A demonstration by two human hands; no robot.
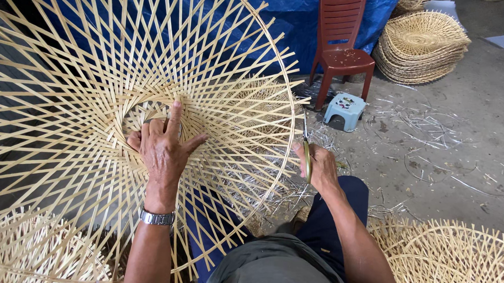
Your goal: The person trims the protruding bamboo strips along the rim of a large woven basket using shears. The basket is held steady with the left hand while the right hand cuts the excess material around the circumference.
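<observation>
A large round lattice of pale bamboo strips (85,66) stands tilted in front of me, with an open ring at its middle. My left hand (162,146) lies spread on the weave just below that ring, fingers apart and thumb to the right; a metal watch is on the wrist. My right hand (318,167) is at the lattice's right rim, closed around scissors (306,155) with a yellowish handle, blades pointing up along the rim hoop. My knees in dark blue trousers are below.
A dark red plastic chair (342,43) and a small light blue stool (345,110) stand beyond. Stacked woven pieces (420,47) lie at the top right, more lattices at the bottom right (456,263) and bottom left (26,250). Trimmings litter the concrete floor. A blue tarp hangs behind.
</observation>
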